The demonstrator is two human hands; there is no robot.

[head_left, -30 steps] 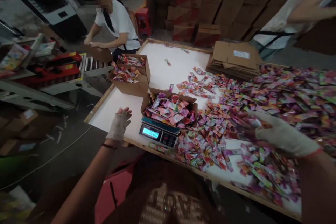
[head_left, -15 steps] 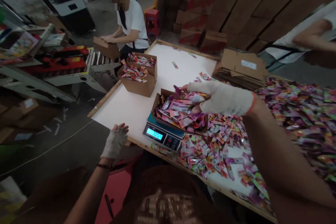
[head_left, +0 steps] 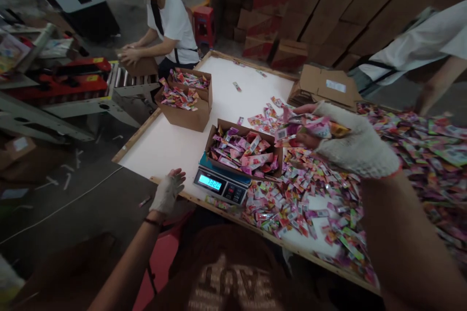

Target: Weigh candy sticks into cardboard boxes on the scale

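Observation:
My right hand (head_left: pixel 350 141), in a white fingerless glove, grips a bunch of small candy packets (head_left: pixel 292 129) just right of an open cardboard box (head_left: pixel 213 145). Pink and purple packets (head_left: pixel 244 150) fill much of that box. It rests on a digital scale (head_left: pixel 221 185) with a lit display. Near the table's front edge, left of the scale, my left hand (head_left: pixel 168 189) is gloved too, its fingers stretched out and nothing in it. A heap of loose packets (head_left: pixel 280 209) spreads over the table below and around my right hand.
A divided carton of packets (head_left: pixel 188 117) stands on the white table (head_left: pixel 153 148). Flattened cartons (head_left: pixel 324 85) lie at its back right, beside a larger packet heap (head_left: pixel 426 155). One person (head_left: pixel 170 19) handles a box by a roller conveyor (head_left: pixel 124 75); another person (head_left: pixel 412 48) stands at right.
My right hand has moved right, off the box on the scale, still gripping packets. The scale's reading has changed. The person at right has lowered an arm toward the large heap.

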